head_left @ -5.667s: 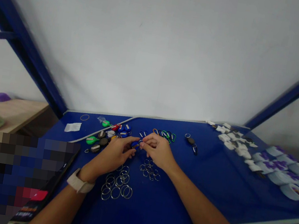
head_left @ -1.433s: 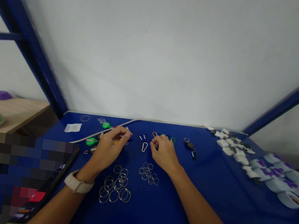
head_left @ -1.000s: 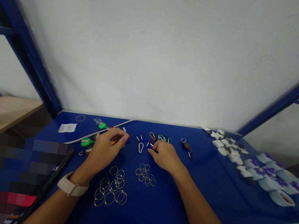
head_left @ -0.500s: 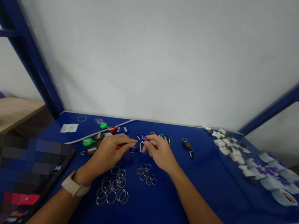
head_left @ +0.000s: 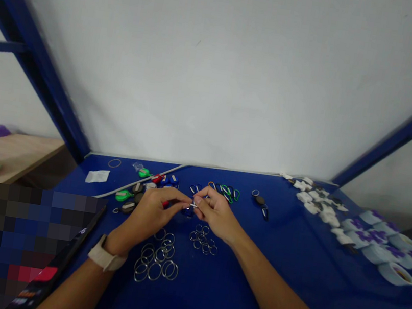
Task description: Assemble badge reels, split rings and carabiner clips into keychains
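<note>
Above the middle of the blue table, my two hands meet fingertip to fingertip. My left hand [head_left: 161, 207] is closed in a pinch; a blue retractable reel [head_left: 187, 212] shows just beneath its fingertips, mostly hidden. My right hand [head_left: 215, 211] pinches a small carabiner [head_left: 193, 205], of which only a silvery bar shows. Behind the fingers lie several coloured carabiners [head_left: 226, 191]. Green, red, blue and black reels [head_left: 122, 195] are heaped beyond my left hand. Nearer me rest large split rings [head_left: 154, 271] and a cluster of smaller rings [head_left: 204, 241].
A finished-looking black reel with ring and carabiner [head_left: 260, 200] lies right of the hands. Farther right are white-wrapped pieces [head_left: 314, 204] and white cups with purple bits [head_left: 396, 274]. A white cable [head_left: 127, 185] crosses the left side near a paper slip [head_left: 97, 176]. A phone [head_left: 58, 261] stands front left.
My hands have come together, and my right hand's carabiner now meets my left fingertips. The blue reel is more hidden than before. The view has shifted slightly.
</note>
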